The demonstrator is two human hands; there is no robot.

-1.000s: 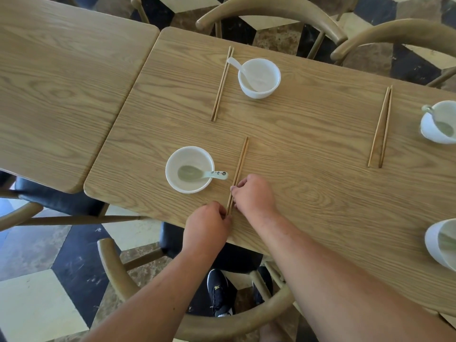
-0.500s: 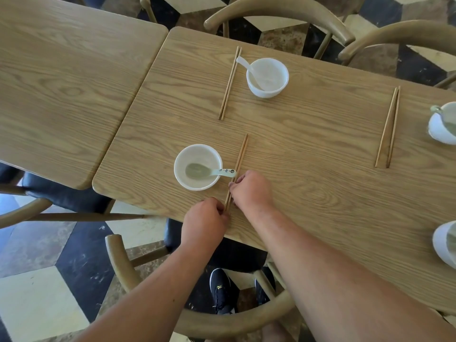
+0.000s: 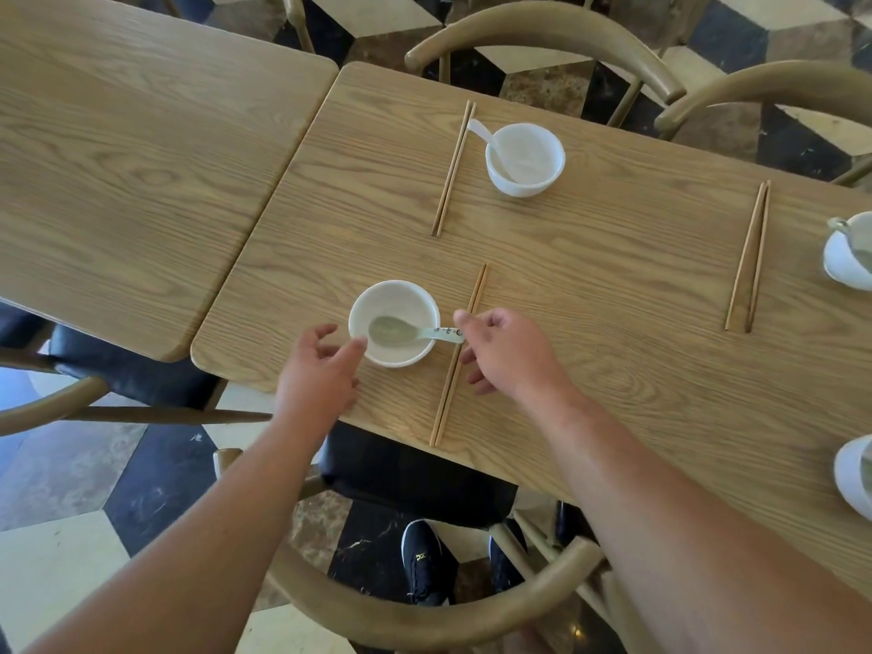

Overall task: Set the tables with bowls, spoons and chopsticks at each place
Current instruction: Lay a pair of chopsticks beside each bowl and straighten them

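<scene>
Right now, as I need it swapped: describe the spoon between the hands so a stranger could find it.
On the table that bears the place settings, find the white bowl at its near left corner. The spoon lies in it, handle toward the chopsticks. Unlike the plain white spoon opposite, it is greenish with dark handle markings.

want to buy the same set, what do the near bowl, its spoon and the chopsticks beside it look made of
Bowl: smooth white, likely glazed ceramic, possibly melamine. Spoon: same smooth look, pale green with a printed handle. Chopsticks: matte tan sticks, probably wood or bamboo.
</scene>
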